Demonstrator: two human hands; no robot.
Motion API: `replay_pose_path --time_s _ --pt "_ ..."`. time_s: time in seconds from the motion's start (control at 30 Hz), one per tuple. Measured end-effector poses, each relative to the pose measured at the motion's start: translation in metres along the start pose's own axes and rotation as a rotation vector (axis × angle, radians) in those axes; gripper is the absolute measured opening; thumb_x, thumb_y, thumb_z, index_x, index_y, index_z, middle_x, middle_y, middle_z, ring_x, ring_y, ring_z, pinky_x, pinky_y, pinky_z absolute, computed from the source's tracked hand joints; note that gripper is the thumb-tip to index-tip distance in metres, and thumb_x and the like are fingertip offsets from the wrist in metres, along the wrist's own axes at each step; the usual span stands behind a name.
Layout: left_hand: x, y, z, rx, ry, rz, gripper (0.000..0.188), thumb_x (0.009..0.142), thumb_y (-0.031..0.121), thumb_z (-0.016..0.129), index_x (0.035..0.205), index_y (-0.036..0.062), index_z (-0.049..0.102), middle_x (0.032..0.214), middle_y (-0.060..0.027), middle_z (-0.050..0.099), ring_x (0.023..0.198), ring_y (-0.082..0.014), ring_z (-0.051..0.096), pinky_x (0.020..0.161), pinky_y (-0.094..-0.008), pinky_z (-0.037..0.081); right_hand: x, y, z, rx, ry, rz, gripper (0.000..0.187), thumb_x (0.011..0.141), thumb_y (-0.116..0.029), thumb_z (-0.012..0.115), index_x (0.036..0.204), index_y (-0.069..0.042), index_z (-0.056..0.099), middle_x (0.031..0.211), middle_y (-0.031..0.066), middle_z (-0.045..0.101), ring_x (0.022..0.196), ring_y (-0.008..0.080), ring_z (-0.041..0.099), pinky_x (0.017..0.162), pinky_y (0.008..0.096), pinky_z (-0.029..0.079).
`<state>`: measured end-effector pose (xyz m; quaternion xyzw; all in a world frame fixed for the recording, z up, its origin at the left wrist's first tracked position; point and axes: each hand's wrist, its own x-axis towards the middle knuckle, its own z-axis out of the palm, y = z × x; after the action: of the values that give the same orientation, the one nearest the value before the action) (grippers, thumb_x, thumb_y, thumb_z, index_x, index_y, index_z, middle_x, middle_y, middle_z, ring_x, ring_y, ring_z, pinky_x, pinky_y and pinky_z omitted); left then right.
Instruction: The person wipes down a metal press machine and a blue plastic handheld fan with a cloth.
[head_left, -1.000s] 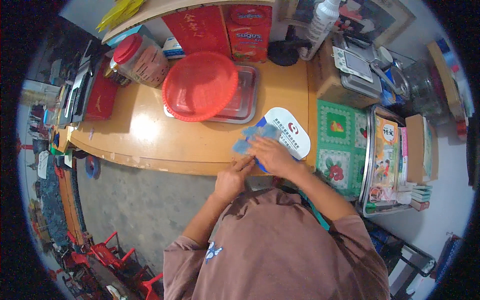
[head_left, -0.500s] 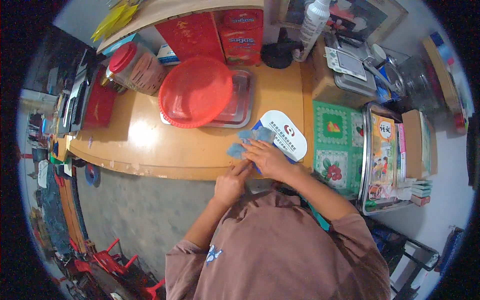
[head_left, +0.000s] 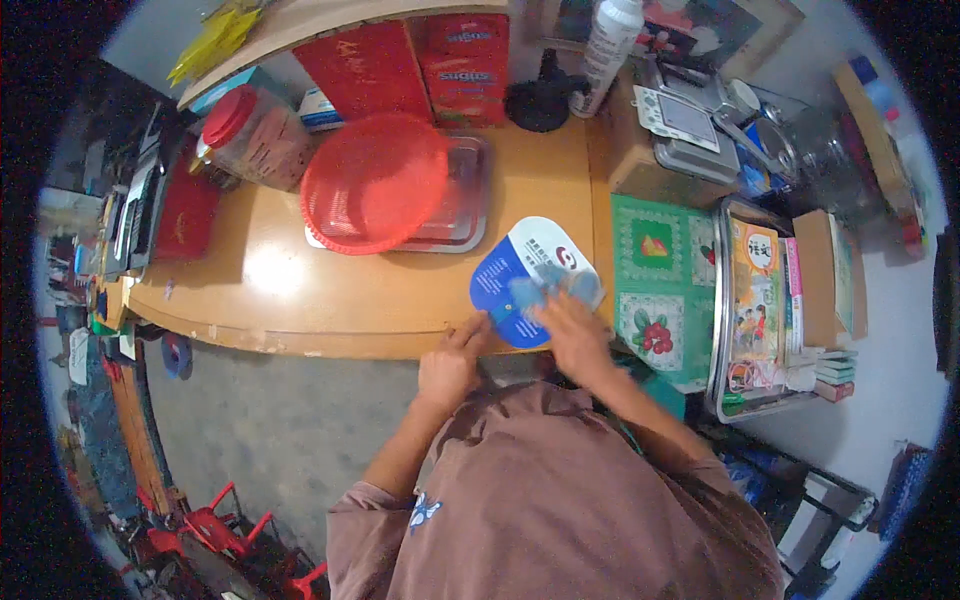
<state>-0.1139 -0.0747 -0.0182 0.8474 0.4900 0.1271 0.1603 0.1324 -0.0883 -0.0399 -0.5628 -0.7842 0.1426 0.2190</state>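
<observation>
Fan: round, flat hand fan, blue and white, smooth and plasticky, lying on the wooden counter right of the frame's centre, at the counter's near edge.
Cloth: small pale-blue piece, soft and crumpled, lying on the fan's right half, under and just above the right fingertips.
Right hand: right hand lies palm-down on the fan's lower right part, fingers spread flat and pressing the cloth rather than clasping it.
Left hand: left hand sits at the counter's edge, lower centre of the frame; its fingers are curled, tips touching the fan's lower left rim; whether they pinch the rim I cannot tell.
Counter: glossy tan wood with a curved, worn front edge.
Basket: red round plastic basket, fine mesh, upper centre, resting tilted on a rectangular metal tray, well apart from the fan.
Jar: clear plastic jar with red lid, upper left, beside the basket.
Mat: green patterned mat just right of the fan.
</observation>
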Motion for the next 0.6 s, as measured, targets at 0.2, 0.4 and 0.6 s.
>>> replay_pose_path --time_s 0.2,0.4,0.6 --pt "0.003 -0.001 -0.006 -0.013 -0.035 0.022 0.064 0.062 0.004 0.067 0.125 0.0114 0.058 0.136 -0.0002 0.052 0.097 -0.0325 0.064 0.083 -0.0401 0.055 -0.016 -0.016 -0.008 0.076 -0.166 -0.264 0.042 0.079 -0.006 0.057 0.120 -0.009 0.061 0.133 0.0119 0.054 0.127 0.0316 0.047 0.107 0.0459 0.035" --pt "0.003 -0.006 0.000 0.025 0.014 0.090 0.067 0.061 0.005 0.068 0.126 0.0089 0.056 0.134 -0.0022 0.053 0.093 -0.0325 0.064 0.088 -0.0400 0.054 0.013 0.047 -0.044 -0.122 0.026 -0.050 0.039 0.083 -0.001 0.052 0.121 -0.007 0.060 0.132 0.0159 0.054 0.125 0.0343 0.048 0.105 0.0433 0.038" --pt "0.007 0.002 -0.009 0.041 0.007 0.058 0.063 0.063 0.005 0.067 0.125 0.0085 0.056 0.133 -0.0022 0.054 0.091 -0.0322 0.065 0.089 -0.0406 0.054 0.002 0.030 -0.028 -0.212 0.004 0.048 0.042 0.084 -0.001 0.051 0.126 -0.004 0.055 0.135 0.0182 0.049 0.129 0.0372 0.043 0.108 0.0471 0.034"
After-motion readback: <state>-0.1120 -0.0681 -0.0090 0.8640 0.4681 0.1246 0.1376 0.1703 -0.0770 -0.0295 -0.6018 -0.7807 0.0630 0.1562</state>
